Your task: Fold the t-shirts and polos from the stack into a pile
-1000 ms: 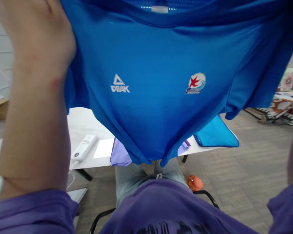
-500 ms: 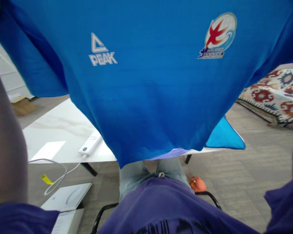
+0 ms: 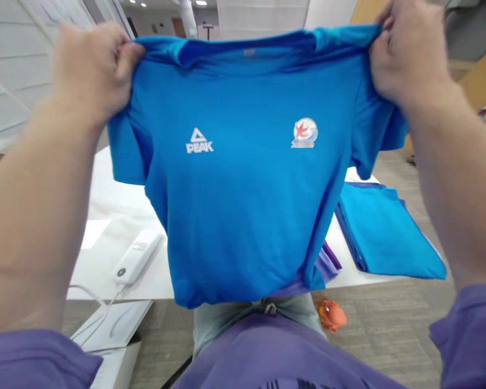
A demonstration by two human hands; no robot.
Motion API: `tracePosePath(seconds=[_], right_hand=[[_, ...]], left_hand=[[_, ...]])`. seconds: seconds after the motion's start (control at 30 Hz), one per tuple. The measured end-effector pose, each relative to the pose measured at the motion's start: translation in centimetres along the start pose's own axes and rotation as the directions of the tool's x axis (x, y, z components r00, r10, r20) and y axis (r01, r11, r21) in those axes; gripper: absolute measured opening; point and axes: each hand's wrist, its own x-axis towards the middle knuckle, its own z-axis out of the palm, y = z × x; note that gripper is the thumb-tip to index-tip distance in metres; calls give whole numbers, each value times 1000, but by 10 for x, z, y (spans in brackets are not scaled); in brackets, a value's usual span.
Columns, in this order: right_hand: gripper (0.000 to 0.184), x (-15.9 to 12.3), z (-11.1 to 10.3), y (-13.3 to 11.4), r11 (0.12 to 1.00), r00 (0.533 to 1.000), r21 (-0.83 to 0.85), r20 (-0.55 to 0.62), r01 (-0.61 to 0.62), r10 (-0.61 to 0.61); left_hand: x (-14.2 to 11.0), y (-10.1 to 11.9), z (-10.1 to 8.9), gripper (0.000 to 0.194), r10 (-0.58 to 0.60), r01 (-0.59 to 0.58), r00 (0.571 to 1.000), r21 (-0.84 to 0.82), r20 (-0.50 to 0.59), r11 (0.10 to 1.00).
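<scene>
A blue short-sleeved T-shirt (image 3: 243,194) hangs spread out before me, its printed front towards me and its neckline at the top. My left hand (image 3: 95,70) is closed on one shoulder of it, the thumb pressed over the cloth. On the other shoulder, my right hand (image 3: 409,54) grips the fabric with curled fingers. The shirt's lower hem hangs over the near edge of the white table (image 3: 119,194). Partly hidden behind the hem lies purple cloth (image 3: 328,263).
A stack of folded blue garments (image 3: 389,232) lies on the table at the right. A white power strip (image 3: 140,256) with a cable rests at the left. White boxes (image 3: 113,329) stand on the floor below, and an orange object (image 3: 331,315) lies under the table's front.
The T-shirt has come lower and further from me, so its neckline and both my hands now show. The view has tilted up, and more of the folded stack is visible.
</scene>
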Motion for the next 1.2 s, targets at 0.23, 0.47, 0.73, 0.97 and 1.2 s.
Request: tracePosePath(seconds=[0.23, 0.47, 0.73, 0.97, 1.2], right_hand=[[31, 12, 252, 86, 963, 916, -142, 302, -231, 264], [56, -28, 438, 129, 926, 742, -248, 554, -284, 377], [80, -87, 404, 128, 937, 769, -276, 543, -215, 337], [73, -156, 269, 114, 947, 609, -301, 732, -113, 306], [76, -312, 100, 166, 667, 561, -591, 392, -453, 729]], left_hand=[[-26, -92, 232, 59, -255, 209, 884, 158, 392, 965], [-83, -128, 393, 46, -391, 325, 706, 221, 590, 920], [-125, -148, 355, 65, -413, 369, 756, 189, 508, 910], [-159, -87, 252, 78, -528, 424, 652, 316, 545, 849], [-228, 90, 147, 64, -62, 195, 611, -75, 789, 978]])
